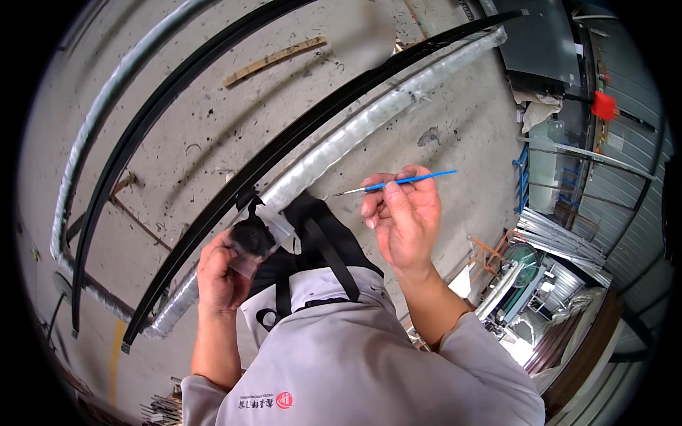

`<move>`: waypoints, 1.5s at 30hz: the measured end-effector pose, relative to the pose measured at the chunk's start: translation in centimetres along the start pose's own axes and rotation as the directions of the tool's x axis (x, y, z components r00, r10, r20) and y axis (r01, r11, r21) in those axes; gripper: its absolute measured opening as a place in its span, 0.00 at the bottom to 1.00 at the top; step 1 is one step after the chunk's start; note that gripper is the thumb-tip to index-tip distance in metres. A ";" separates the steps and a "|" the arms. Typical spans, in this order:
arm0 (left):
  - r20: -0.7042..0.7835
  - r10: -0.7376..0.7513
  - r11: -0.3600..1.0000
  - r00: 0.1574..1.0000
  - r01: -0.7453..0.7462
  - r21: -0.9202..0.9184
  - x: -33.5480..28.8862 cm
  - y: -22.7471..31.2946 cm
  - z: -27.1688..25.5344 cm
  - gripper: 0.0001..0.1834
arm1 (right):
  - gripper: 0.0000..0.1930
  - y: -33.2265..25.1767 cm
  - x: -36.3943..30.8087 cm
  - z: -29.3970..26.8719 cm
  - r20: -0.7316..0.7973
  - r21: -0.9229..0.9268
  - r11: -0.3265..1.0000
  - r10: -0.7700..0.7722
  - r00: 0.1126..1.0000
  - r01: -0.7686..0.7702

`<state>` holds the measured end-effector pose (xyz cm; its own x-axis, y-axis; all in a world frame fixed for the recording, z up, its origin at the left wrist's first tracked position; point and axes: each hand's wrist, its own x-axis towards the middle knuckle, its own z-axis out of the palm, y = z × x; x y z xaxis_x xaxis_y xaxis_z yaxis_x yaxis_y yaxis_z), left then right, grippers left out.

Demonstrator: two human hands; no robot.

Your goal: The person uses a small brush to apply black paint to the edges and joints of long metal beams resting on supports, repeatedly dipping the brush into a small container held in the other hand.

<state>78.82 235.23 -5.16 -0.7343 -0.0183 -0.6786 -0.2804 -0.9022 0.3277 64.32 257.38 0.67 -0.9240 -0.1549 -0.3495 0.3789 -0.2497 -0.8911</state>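
My right hand [401, 216] pinches a thin blue-handled brush [398, 182], its fine tip pointing left toward a plastic-wrapped long bar [369, 121]. My left hand [224, 273] grips a small clear plastic cup [254, 241] holding something black, right beside a black metal bar [298, 135] that runs diagonally over the concrete floor. The brush tip hangs just above the wrapped bar, apart from the cup.
Another black bar [135, 135] and a second wrapped bar [99, 113] lie further left. A wooden strip [273, 60] rests on the concrete floor [213, 106]. Metal profiles, racks and a red object [604, 105] crowd the right side. My grey jacket fills the lower middle.
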 end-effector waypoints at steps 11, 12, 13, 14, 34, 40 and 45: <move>0.006 -0.022 0.995 1.000 0.021 0.103 9.7 -8.9 16.7 0.22 | 0.10 -10.7 11.1 -17.6 -0.081 0.057 0.989 -0.134 0.988 0.139; -0.012 -0.015 0.995 1.000 0.017 0.095 10.4 -9.9 18.7 0.22 | 0.11 -11.7 11.9 -19.0 -0.093 0.067 0.991 -0.106 0.990 0.112; -0.028 -0.009 0.996 1.000 0.012 0.087 11.2 -10.9 20.8 0.22 | 0.11 -13.0 12.9 -20.6 -0.092 0.080 0.991 -0.099 0.991 0.106; -0.039 -0.001 0.998 0.999 0.003 0.061 12.4 -12.3 23.1 0.22 | 0.11 -14.4 14.3 -22.4 -0.092 0.048 0.988 -0.142 0.986 0.146; 0.168 -0.204 0.968 0.964 0.224 -0.111 31.6 -15.2 39.2 0.28 | 0.08 -21.5 41.7 -29.1 0.156 -0.257 0.955 -0.109 0.982 0.147; 0.098 -0.152 0.951 0.983 0.173 -0.256 33.5 -14.5 39.5 0.29 | 0.08 -21.1 50.0 -27.9 0.228 -0.365 0.928 0.008 0.974 0.077; -0.040 -0.156 0.957 0.987 0.141 -0.254 34.4 -15.0 40.1 0.31 | 0.09 -20.8 54.2 -27.7 0.360 -0.473 0.881 0.178 0.916 0.015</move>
<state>32.97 265.38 -7.07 -0.6565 0.1054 -0.7469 -0.2147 -0.9753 0.0511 4.91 280.67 -7.72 -0.7609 -0.5300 -0.3743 0.2957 0.2302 -0.9271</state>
